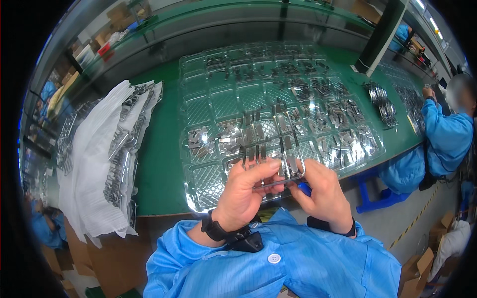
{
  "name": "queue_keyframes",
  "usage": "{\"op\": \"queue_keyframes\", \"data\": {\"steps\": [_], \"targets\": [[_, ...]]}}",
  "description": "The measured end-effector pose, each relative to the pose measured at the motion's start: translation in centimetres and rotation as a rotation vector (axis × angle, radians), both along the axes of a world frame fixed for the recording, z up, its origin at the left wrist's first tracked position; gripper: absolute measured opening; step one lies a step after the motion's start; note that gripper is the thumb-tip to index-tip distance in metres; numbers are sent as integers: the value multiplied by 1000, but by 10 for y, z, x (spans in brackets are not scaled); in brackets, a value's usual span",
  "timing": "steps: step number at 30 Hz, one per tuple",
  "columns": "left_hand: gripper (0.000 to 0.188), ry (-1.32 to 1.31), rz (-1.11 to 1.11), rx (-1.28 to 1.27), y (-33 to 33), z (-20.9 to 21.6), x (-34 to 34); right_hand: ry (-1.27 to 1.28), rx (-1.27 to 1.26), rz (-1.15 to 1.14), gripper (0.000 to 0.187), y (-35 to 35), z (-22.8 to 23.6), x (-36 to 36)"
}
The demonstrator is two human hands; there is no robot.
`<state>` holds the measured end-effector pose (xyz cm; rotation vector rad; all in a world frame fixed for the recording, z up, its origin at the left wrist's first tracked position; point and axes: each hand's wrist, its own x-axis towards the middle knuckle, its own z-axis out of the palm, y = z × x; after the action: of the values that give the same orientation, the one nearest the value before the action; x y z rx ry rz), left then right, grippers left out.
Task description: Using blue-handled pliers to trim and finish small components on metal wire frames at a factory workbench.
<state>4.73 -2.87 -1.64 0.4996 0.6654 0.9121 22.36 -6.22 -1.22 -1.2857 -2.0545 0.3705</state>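
A dark, thin metal frame with upright prongs and flat metal strips [289,160] is held over the near edge of the clear plastic compartment tray [226,101]. That tray, partly filled with small silvery metal pieces [338,116], lies on a green tabletop [156,186]. Left of the tray, white wrapping sheets [92,159] are layered with similar metalwork; right of it sits a dark metal bundle [381,104], and farther right a person in blue [447,136] works at the table. A dark square post [381,37] stands beyond the tray's far right corner.

The left hand [244,192] and right hand [323,191] are close together, fingers curled on the frame's lower end (a blue object [304,188] shows beside the right fingers). Any lettering is too small to read.
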Motion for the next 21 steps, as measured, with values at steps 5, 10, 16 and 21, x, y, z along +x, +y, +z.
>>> {"op": "queue_keyframes", "data": {"steps": [5,10,16,21], "targets": [[13,1,1,-7,0,-2,0,-24,-43,-29,32,-2,-3,3],[13,30,5,-42,0,-6,2,-89,-149,-35,23,-4,-4,9],[26,149,52,1,6,-11,-3,-322,-119,-233,19,-5,2,25],[37,141,-26,65,6,-7,5,372,-147,-332,29,8,4,12]]}}
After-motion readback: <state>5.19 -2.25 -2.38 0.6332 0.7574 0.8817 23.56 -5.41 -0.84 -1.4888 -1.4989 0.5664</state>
